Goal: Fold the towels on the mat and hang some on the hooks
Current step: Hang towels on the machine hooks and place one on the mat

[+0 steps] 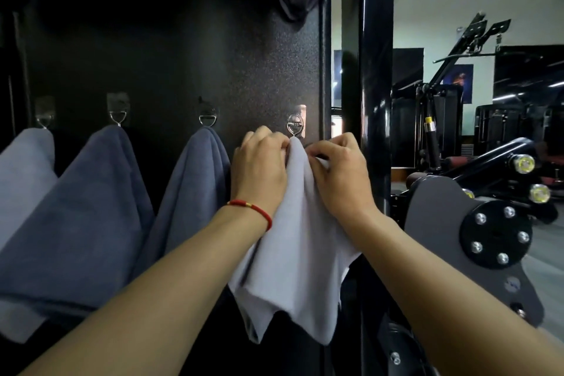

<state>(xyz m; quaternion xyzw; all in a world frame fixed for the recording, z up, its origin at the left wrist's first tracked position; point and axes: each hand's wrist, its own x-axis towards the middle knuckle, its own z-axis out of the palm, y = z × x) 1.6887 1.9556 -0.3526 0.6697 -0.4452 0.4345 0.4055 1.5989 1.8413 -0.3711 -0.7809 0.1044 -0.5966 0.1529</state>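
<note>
both hands, left hand (259,166) and right hand (338,171), pinch the pale towel (293,241) bunched between them, just under the hook (295,127). let go early and it slips off.

The light grey cloth towel (293,241) in my grips is plain, unpatterned. Three hung towels: pale grey (21,177), slate blue (91,207), slate blue (195,180). Hooks are silver metal (295,125). The speckled black panel (183,55) is matte. My left wrist's cord bracelet (253,209) is red with a gold bead.
</note>
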